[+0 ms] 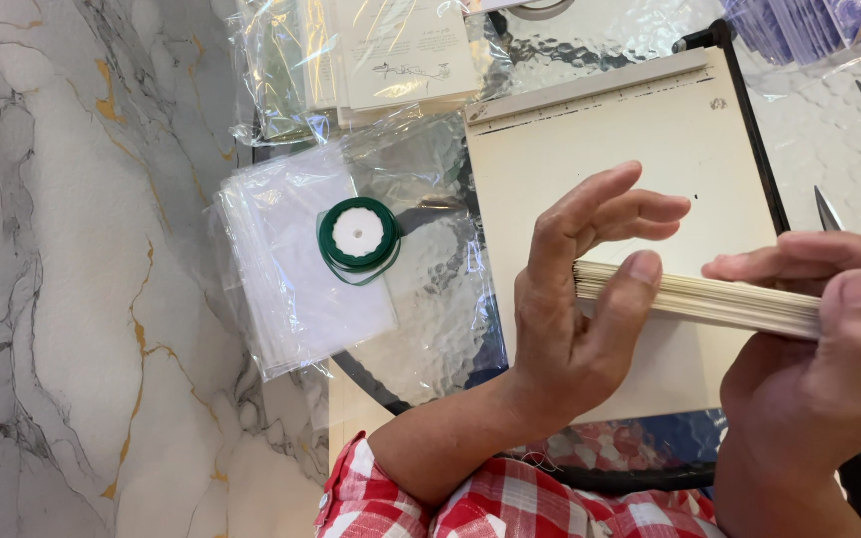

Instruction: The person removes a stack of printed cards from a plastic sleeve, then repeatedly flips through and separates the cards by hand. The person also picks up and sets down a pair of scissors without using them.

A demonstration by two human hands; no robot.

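Hands meet at the right of the frame around a thick stack of cream-coloured paper cards [700, 297], and we see it edge-on, its long axis running nearly level from the centre out toward the right edge, dipping slightly that way. Our left hand [580, 299] closes on the near end, thumb pressed along the front edge and fingers curled over the back; our right hand [829, 339] grips the far end, thumb on top and forefinger stretched along the upper edge, so both hands are clamped on the stack and neither is nearer than the other. The stack hangs just above a flat cream paper trimmer board [640, 149] with a black cutting arm [754, 139] down its right side, which fills the upper middle of the frame. Left of centre lies a pile of clear, glossy plastic sleeves [281, 279], soft and crinkled, with a round green-and-white tape roll [359, 235] resting on it. More printed cards in clear wrapping [371, 60] sit at the top of the frame. The dimpled glass desk [440, 299] shows between these things, and grey-veined marble floor [62, 269] fills the left. A red-and-white checked garment [510, 503] shows at the bottom edge.
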